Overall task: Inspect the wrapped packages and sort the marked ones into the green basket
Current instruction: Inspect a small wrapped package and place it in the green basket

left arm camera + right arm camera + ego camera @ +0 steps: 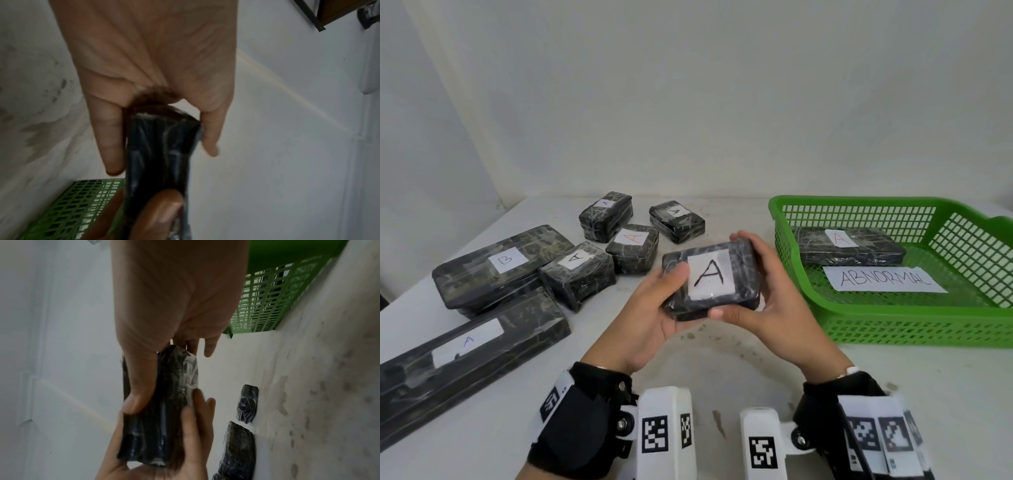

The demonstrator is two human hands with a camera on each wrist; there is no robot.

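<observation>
left hand [654, 308], right hand [770, 301] grip package [710, 279] | black A label [709, 274]: head view only

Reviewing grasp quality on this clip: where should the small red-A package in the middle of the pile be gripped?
Judging from the head view, take the red-A package from above, pinching its two left-right side walls near the top edge. It lies flat, label up, with the neighbouring package close at its front-left, so a low sideways approach looks blocked.
</observation>
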